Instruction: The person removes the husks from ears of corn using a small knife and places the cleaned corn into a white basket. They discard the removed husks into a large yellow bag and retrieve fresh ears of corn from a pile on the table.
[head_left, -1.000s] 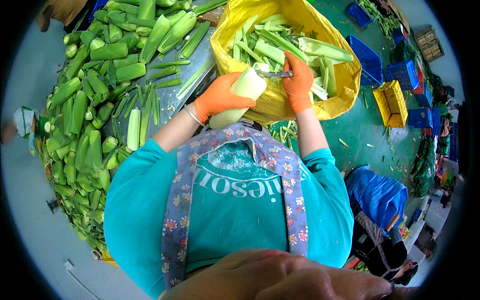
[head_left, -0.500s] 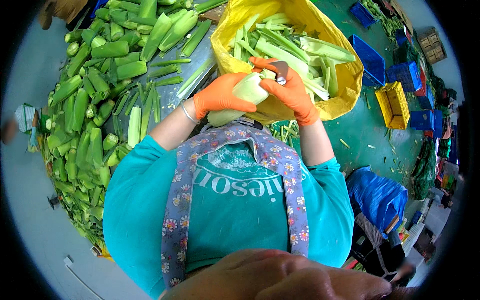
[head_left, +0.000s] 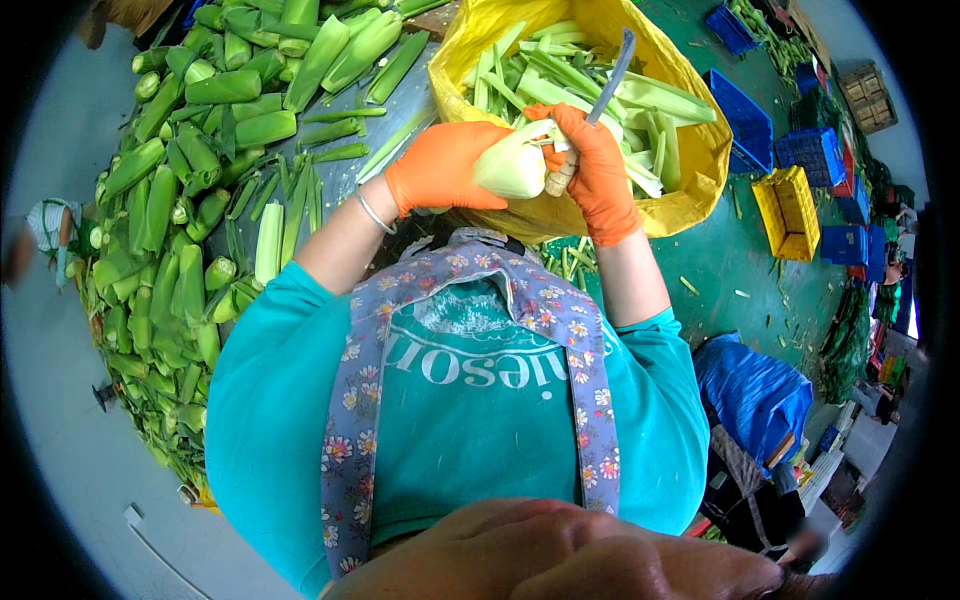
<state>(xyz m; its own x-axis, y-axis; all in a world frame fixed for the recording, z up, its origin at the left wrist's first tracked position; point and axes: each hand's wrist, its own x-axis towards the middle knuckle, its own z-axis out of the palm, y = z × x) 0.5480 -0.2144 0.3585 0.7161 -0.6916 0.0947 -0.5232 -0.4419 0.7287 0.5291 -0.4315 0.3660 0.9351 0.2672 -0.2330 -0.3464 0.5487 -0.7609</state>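
Observation:
Both my hands wear orange gloves and meet over the near rim of a yellow sack (head_left: 690,212). My left hand (head_left: 440,168) is wrapped round a pale, partly husked ear of corn (head_left: 513,170), its blunt end toward my right hand. In my right hand (head_left: 598,175) sits a knife (head_left: 613,78), its light handle in the palm and its curved blade pointing up and away over the sack. The right fingers touch the corn's end, where a loose bit of husk sticks up. Inside the sack lie many pale green husk strips (head_left: 570,78).
A big heap of green corn ears (head_left: 155,220) covers the left side of the metal table (head_left: 415,92), with loose husks nearby. Right of the sack, blue crates (head_left: 745,125) and a yellow crate (head_left: 785,215) stand on the green floor. A blue sack (head_left: 755,385) is at lower right, beside another person.
My right hand has turned, so the knife blade now points up and away from the corn. The ear has tipped, its blunt end now toward my right hand.

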